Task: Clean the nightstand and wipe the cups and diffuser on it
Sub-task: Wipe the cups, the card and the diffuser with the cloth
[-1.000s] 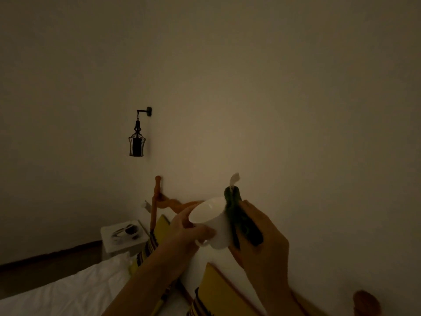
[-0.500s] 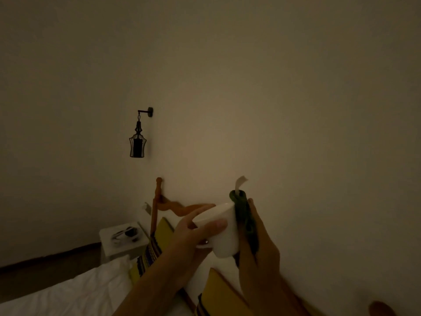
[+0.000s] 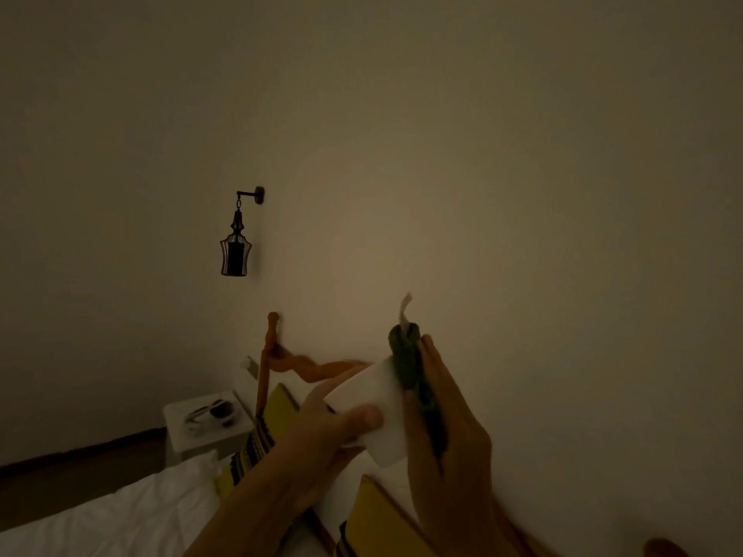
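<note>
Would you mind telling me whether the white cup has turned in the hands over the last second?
Yes. The white cup has rolled: its open mouth, earlier facing the camera, now points left toward the headboard post.

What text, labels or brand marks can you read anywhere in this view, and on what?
None can be read.
White cup, held in the left hand: no print shows on the side in view.
Pale tag on the green cloth in the right hand: too small and dim to read.
Things on the far nightstand: too dark and small to tell.
</note>
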Tool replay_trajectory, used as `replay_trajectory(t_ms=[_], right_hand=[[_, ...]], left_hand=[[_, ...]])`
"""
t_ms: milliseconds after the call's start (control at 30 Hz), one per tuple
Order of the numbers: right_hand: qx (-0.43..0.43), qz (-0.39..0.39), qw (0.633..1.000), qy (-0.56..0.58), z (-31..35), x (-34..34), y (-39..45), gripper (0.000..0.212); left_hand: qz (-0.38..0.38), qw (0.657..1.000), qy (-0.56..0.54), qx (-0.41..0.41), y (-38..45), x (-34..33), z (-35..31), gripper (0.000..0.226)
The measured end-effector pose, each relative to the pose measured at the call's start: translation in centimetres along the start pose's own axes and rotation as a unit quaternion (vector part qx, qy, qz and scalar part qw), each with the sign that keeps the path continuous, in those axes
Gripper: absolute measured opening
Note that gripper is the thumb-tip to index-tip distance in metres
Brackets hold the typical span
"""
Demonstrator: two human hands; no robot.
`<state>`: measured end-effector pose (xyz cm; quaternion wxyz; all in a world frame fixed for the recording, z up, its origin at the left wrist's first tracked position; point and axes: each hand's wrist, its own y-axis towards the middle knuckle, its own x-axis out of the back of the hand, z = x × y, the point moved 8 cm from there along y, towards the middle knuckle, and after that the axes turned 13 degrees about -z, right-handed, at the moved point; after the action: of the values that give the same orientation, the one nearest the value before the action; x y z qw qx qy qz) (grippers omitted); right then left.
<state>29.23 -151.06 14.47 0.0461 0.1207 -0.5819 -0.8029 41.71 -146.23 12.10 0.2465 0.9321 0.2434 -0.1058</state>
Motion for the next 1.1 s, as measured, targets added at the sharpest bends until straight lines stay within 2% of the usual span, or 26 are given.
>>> replay_trajectory(t_ms=[33, 67, 167, 233, 267, 300, 367, 400, 433, 500, 533, 567, 633, 733, 800, 867, 933, 967, 1000, 1033, 1067, 1100], right_hand=[[-0.029, 0.002, 1.000, 0.012, -0.2, -0.2, 0.2, 0.051], [-0.017, 0.011, 1.000, -0.002, 0.3, -0.4, 0.1, 0.052], [0.124, 0.061, 0.987, -0.079, 1.7, -1.0, -1.8, 0.052], [0.133, 0.066, 0.987, -0.061, 1.7, -0.9, -1.7, 0.045], [0.071, 0.043, 0.996, -0.018, 0.9, -0.4, -0.9, 0.040], [-0.037, 0.020, 0.998, 0.036, -0.4, -0.2, -0.2, 0.035], [-0.209, 0.011, 0.972, 0.108, -2.6, -0.5, -0.3, 0.032], [-0.222, 0.011, 0.969, 0.107, -2.6, -0.6, -0.7, 0.036], [-0.189, 0.007, 0.978, 0.092, -1.7, -0.5, -0.8, 0.042], [-0.043, 0.008, 0.999, 0.031, 0.5, -0.2, -1.0, 0.047], [0.026, 0.003, 1.000, -0.004, 0.9, -0.1, -1.6, 0.048], [0.056, 0.003, 0.998, -0.020, 0.9, 0.0, -1.8, 0.048], [0.068, 0.000, 0.997, -0.035, 0.4, 0.2, -1.8, 0.048], [0.091, -0.005, 0.994, -0.059, 0.0, 0.5, -2.0, 0.048], [0.109, -0.022, 0.991, -0.080, 0.3, 0.5, -2.4, 0.047], [0.120, -0.028, 0.990, -0.064, 0.9, 0.6, -2.6, 0.045], [0.066, -0.035, 0.997, -0.006, 0.8, 0.9, -1.9, 0.044], [-0.015, -0.048, 0.998, 0.040, 0.0, 1.3, -1.2, 0.042], [-0.128, -0.057, 0.986, 0.094, -1.2, 1.3, -0.7, 0.037], [-0.239, -0.051, 0.957, 0.158, -2.6, 0.8, -0.8, 0.030], [-0.318, -0.051, 0.926, 0.199, -3.6, 0.4, -1.3, 0.026], [-0.347, -0.058, 0.913, 0.206, -4.4, 0.4, -1.6, 0.026]], left_hand=[[-0.009, 1.000, -0.001, -0.004, 0.0, -0.1, 0.0, 0.053], [-0.026, 1.000, -0.003, -0.007, 0.2, 0.1, 0.0, 0.053], [-0.065, 0.998, -0.013, -0.006, 0.6, 1.1, 0.3, 0.049], [-0.053, 0.999, 0.010, -0.008, 0.4, 1.2, 0.4, 0.040], [-0.038, 0.999, 0.022, -0.010, 0.3, 1.0, 0.3, 0.044], [-0.026, 0.999, 0.034, -0.015, 0.2, 0.7, 0.1, 0.053], [-0.012, 0.999, 0.045, -0.025, 0.4, 0.1, -0.2, 0.074], [-0.006, 0.999, 0.038, -0.029, 0.6, -0.1, -0.4, 0.079], [-0.002, 0.999, 0.026, -0.029, 0.8, -0.3, -0.7, 0.079], [-0.012, 0.999, 0.022, -0.033, 1.1, -0.1, -1.2, 0.076], [-0.023, 0.999, 0.031, -0.038, 1.2, 0.2, -1.3, 0.080], [-0.034, 0.998, 0.042, -0.038, 1.3, 0.4, -1.2, 0.082], [-0.050, 0.997, 0.056, -0.033, 1.2, 0.4, -0.8, 0.081], [-0.064, 0.998, 0.018, -0.003, 1.0, 0.6, 0.5, 0.072], [-0.022, 0.999, -0.025, 0.015, 0.8, -0.1, 1.0, 0.057], [0.009, 0.998, -0.054, 0.019, 0.6, -0.7, 1.0, 0.051], [0.020, 0.997, -0.067, 0.018, 0.6, -1.0, 1.2, 0.054], [0.022, 0.998, -0.063, 0.016, 0.5, -1.1, 1.1, 0.056], [0.020, 0.998, -0.053, 0.010, 0.6, -1.0, 1.1, 0.059], [0.014, 0.999, -0.037, 0.004, 0.6, -1.0, 1.0, 0.065], [0.011, 1.000, -0.019, -0.004, 0.8, -1.1, 0.8, 0.073], [0.010, 1.000, -0.005, -0.008, 0.9, -1.3, 0.6, 0.083]])
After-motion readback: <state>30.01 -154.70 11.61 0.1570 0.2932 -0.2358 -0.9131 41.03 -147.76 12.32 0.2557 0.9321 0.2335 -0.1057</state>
